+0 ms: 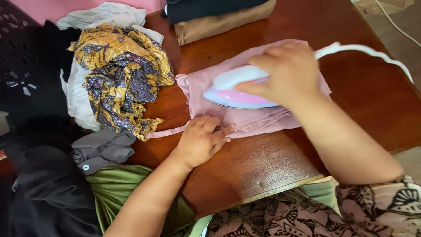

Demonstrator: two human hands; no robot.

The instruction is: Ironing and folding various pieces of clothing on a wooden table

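A pale pink cloth (206, 87) lies flat on the brown wooden table (263, 162). My right hand (287, 72) grips the handle of a white and pink iron (232, 90), which rests on the cloth with its tip pointing left. The iron's white cord (368, 50) runs off to the right. My left hand (201, 139) presses flat on the near edge of the pink cloth, fingers together, just below the iron's tip.
A crumpled yellow and purple patterned cloth (120, 74) sits on white fabric at the left. Grey (103, 149), black and green (116, 188) clothes pile at the near left. Folded dark (210, 8) and tan cloths (219, 24) lie at the table's far edge.
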